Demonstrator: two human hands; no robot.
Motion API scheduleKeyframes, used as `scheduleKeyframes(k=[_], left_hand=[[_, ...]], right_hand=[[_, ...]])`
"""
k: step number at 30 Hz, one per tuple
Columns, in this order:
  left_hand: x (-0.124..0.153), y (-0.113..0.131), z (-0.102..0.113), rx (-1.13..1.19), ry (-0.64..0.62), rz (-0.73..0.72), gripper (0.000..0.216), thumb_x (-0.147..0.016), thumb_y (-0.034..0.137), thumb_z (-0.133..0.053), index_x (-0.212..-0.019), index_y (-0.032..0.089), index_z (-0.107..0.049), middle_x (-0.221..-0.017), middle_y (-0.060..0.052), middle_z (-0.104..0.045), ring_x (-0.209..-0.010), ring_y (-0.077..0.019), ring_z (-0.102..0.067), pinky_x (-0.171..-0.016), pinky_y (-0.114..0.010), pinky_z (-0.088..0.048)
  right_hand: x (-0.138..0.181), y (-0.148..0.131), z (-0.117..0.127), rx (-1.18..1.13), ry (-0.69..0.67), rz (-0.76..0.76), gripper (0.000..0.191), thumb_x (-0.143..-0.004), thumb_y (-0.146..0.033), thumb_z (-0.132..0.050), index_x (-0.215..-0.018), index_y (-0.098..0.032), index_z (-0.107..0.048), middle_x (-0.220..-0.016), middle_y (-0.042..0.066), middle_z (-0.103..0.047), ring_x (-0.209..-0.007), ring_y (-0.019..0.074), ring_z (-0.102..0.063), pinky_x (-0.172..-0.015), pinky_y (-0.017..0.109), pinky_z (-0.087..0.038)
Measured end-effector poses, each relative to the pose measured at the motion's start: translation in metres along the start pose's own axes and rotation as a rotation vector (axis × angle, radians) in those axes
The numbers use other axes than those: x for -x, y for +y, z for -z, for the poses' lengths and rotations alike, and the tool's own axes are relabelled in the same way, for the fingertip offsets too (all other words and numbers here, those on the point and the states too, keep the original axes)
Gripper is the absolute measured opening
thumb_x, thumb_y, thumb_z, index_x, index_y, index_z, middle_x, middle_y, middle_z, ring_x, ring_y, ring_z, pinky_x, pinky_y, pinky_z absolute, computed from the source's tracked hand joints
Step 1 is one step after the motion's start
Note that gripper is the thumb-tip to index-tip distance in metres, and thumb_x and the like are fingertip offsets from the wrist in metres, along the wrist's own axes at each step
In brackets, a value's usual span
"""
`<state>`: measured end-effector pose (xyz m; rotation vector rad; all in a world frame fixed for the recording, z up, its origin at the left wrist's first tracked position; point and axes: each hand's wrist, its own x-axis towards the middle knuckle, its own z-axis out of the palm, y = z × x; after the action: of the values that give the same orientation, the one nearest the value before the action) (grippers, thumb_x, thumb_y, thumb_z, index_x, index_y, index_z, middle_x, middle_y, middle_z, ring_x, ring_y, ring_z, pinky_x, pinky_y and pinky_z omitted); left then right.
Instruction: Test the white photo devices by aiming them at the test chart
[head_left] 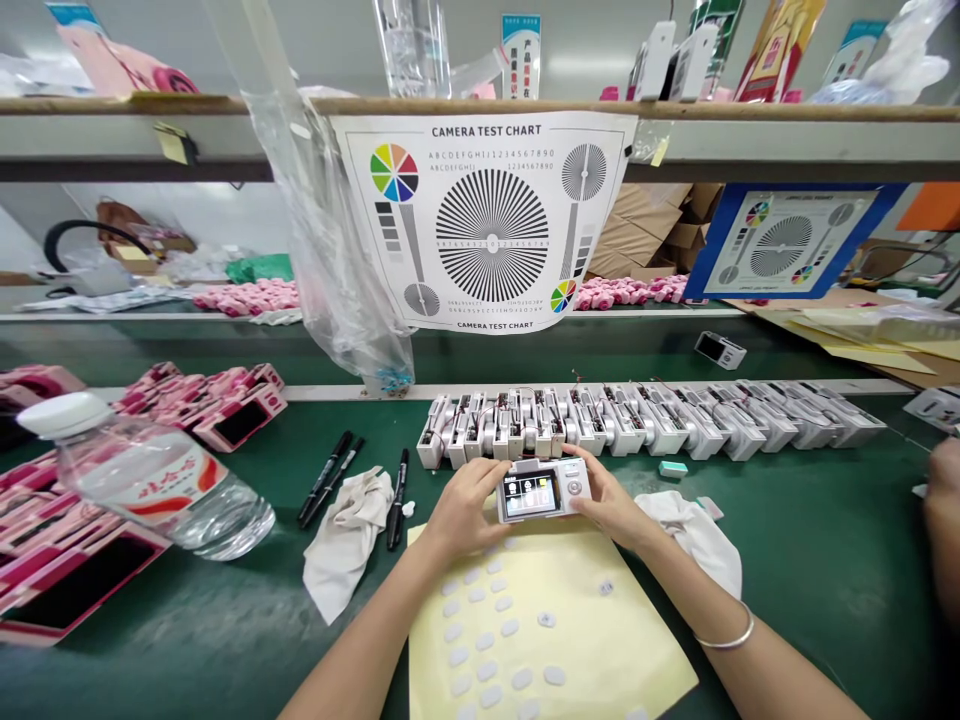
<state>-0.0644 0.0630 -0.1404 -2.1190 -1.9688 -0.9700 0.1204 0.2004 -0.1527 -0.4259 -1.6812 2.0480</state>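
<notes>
At the green surface (810, 590), the person's forearms angle inward from below, and both hands close around a white compact digital camera (541, 490), held level over the far edge of a yellow sheet (592, 650) dotted with white oval pads (487, 640). The left hand (465, 505) wraps the camera's left end, while the right hand (609, 503) grips its right end with curled fingers, a silver bangle (724, 632) on that wrist. The camera's lit screen faces the person. Just beyond lies a row of opened camera bodies (645, 420) with exposed wiring. White cloths (345, 540) lie on either side, and a co-worker's hand (943, 500) enters at the right edge.
</notes>
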Motion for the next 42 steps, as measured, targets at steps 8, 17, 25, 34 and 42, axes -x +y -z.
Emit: scheduleKeyframes(k=[8,17,25,34,42], left_hand=[[0.0001,0.001,0.0,-0.016,-0.003,-0.004,0.056,-0.067,0.032,-0.064,-0.119,0.017,-0.051,-0.107,-0.013,-0.06,-0.097,-0.0278,-0.056,-0.084,-0.042,-0.047],[0.0021,0.001,-0.004,-0.043,0.007,-0.052,0.057,-0.068,0.031,-0.064,-0.121,0.016,-0.049,-0.109,-0.014,-0.059,-0.1,-0.0289,-0.055,-0.086,-0.044,-0.046],[0.0018,0.0029,-0.004,-0.047,0.02,-0.071,0.059,-0.065,0.031,-0.065,-0.121,0.016,-0.049,-0.107,-0.014,-0.06,-0.097,-0.0288,-0.057,-0.084,-0.043,-0.047],[0.0012,0.0036,-0.0036,-0.051,0.026,-0.075,0.057,-0.067,0.032,-0.065,-0.119,0.014,-0.05,-0.107,-0.015,-0.061,-0.097,-0.0283,-0.057,-0.083,-0.043,-0.048],[0.0015,0.0034,-0.0041,-0.058,0.028,-0.07,0.055,-0.068,0.031,-0.064,-0.119,0.016,-0.05,-0.107,-0.013,-0.061,-0.097,-0.0277,-0.057,-0.084,-0.043,-0.048]], right_hand=[[0.0008,-0.0006,0.0023,0.0,0.004,-0.007,0.061,-0.068,-0.017,-0.062,-0.124,-0.027,-0.041,-0.116,0.005,-0.057,-0.098,0.0219,-0.058,-0.078,0.035,-0.051],[-0.0015,0.0026,0.0029,0.018,0.098,0.006,0.047,-0.068,-0.021,-0.062,-0.113,-0.026,-0.048,-0.1,0.003,-0.061,-0.087,0.0207,-0.059,-0.072,0.033,-0.051],[-0.0004,-0.0001,-0.0019,0.075,0.134,-0.01,0.05,-0.066,-0.022,-0.061,-0.114,-0.025,-0.046,-0.1,0.004,-0.058,-0.083,0.0223,-0.058,-0.056,0.031,-0.052],[0.0,-0.0023,-0.0037,0.114,0.156,0.01,0.052,-0.064,-0.02,-0.058,-0.114,-0.023,-0.045,-0.096,0.004,-0.059,-0.081,0.0203,-0.058,-0.061,0.03,-0.051],[-0.0004,-0.0032,-0.0031,0.138,0.156,0.042,0.053,-0.063,-0.017,-0.057,-0.114,-0.021,-0.047,-0.099,0.003,-0.062,-0.088,0.0201,-0.059,-0.076,0.032,-0.048]])
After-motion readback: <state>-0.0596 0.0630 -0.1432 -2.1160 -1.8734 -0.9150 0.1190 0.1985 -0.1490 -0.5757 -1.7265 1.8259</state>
